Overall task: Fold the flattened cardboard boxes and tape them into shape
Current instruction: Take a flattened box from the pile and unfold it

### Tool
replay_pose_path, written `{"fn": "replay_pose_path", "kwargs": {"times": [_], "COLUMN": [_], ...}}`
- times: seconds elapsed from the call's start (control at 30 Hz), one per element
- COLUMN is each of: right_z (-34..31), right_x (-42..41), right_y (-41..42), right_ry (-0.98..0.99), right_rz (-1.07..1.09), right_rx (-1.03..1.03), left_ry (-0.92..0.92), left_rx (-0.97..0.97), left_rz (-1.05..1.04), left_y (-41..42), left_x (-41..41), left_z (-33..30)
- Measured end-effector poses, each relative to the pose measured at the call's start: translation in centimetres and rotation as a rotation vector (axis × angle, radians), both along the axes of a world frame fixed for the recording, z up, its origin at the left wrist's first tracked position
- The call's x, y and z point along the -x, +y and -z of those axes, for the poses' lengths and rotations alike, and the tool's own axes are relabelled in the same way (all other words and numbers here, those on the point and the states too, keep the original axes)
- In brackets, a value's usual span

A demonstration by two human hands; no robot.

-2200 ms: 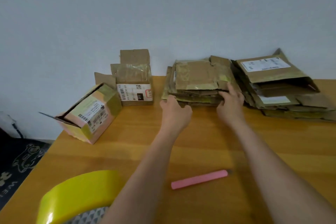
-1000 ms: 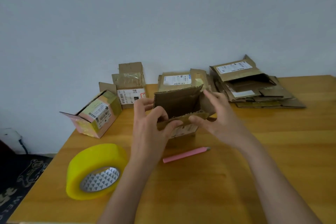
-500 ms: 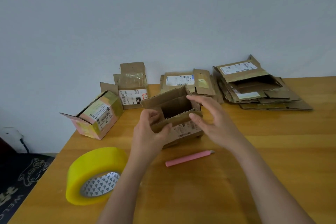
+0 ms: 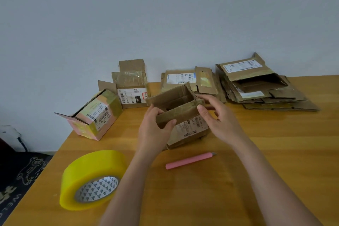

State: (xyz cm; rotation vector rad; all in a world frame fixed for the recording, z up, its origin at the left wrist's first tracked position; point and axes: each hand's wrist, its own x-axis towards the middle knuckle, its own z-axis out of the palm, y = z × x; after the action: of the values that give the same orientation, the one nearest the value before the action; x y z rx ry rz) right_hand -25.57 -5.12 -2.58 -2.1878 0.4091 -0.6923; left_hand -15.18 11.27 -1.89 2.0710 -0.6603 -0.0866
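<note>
Both hands, left hand [image 4: 156, 130] and right hand [image 4: 218, 123], grip opened box [image 4: 187, 124] edges mid-table [image 4: 275, 152].

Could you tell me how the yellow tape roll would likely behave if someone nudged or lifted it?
The yellow tape roll lies tilted, leaning on its rim on the table, so a nudge would probably drop it flat or set it rolling. Its thick winding suggests some heft for its size. The glossy outside looks fairly slippery, so a grip through the core seems safer.

Label print on box [image 4: 190, 126] too small; left grip [image 4: 156, 130] hides box's near corner.
</note>
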Motion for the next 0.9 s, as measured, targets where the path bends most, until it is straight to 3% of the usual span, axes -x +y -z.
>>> {"fn": "replay_pose_path", "kwargs": {"times": [0.17,0.6,0.7,0.83,0.9], "right_z": [0.7,1.7,2.6,3.1,3.1], "right_x": [0.4,1.5,1.4,1.3,1.1], "right_y": [-0.5,-2.4,-1.6,-0.7,-0.6], "right_ry": [-0.013,0.153,0.082,-0.093,-0.121], "right_rz": [-0.006,-0.049,-0.03,0.107,0.151], "right_rx": [-0.024,-0.105,-0.199,-0.127,-0.111], "left_ry": [0.051,0.146,0.158,0.193,0.14], "left_rx": [-0.058,-0.082,0.018,0.265,0.258], "left_rz": [0.178,0.345,0.3,0.084,-0.009], "left_y": [-0.5,-1.1,-1.1,-1.4,-1.7], "left_x": [-0.6,-0.6,-0.7,0.0,-0.1], "left_z": [-0.5,-1.6,-1.0,0.6,1.0]}}
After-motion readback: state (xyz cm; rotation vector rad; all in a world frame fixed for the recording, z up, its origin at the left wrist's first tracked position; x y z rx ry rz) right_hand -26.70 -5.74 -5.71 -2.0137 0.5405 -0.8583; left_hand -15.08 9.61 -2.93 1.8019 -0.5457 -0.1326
